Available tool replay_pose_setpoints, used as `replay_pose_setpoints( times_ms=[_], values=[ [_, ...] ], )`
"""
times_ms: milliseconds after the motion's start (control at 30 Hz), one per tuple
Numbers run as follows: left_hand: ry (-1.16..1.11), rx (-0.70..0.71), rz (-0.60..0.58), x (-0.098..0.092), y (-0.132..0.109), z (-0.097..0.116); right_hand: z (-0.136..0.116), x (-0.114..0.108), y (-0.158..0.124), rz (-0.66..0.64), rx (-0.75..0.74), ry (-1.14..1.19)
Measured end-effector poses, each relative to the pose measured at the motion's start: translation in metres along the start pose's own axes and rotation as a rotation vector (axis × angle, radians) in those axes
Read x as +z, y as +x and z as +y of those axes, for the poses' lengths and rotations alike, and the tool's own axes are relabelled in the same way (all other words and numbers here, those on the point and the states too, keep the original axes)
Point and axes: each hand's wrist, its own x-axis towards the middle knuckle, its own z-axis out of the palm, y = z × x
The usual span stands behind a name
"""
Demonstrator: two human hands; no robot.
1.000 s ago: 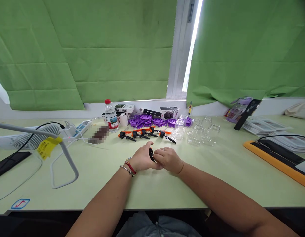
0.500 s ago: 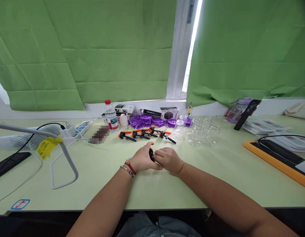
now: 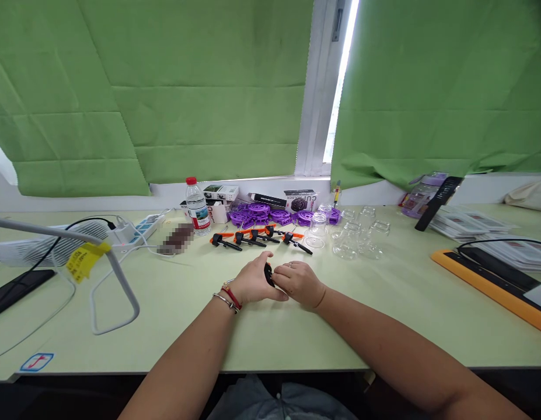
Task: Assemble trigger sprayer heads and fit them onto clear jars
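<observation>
Just above the table, my left hand [image 3: 252, 282] grips a small black piece [image 3: 269, 274] with a trace of orange at its top. A thin metal rod [image 3: 229, 282] sticks out to the left, behind the wrist. My right hand [image 3: 300, 284] has its fingers closed at the right side of the same piece; the fingertips and most of the piece are hidden. Beyond the hands lie several clamp-like tools [image 3: 227, 242] with black bodies, orange parts and thin metal rods.
Purple ring-shaped parts [image 3: 253, 214] are heaped behind the tools, near small boxes [image 3: 221, 192] and a water bottle [image 3: 197, 208]. Clear glass cups [image 3: 344, 242] stand to the right. A grey metal frame [image 3: 122, 286] is at left, an orange-and-black paper cutter [image 3: 493, 289] at right.
</observation>
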Motion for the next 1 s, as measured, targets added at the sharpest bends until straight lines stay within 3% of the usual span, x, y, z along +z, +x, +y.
replay_pose_setpoints(
  times_ms=[1000],
  values=[
    [0.034,0.018,0.035,0.0022,-0.0011,0.0020,0.0005,-0.0002,-0.0006,-0.022,0.013,-0.027]
  ],
)
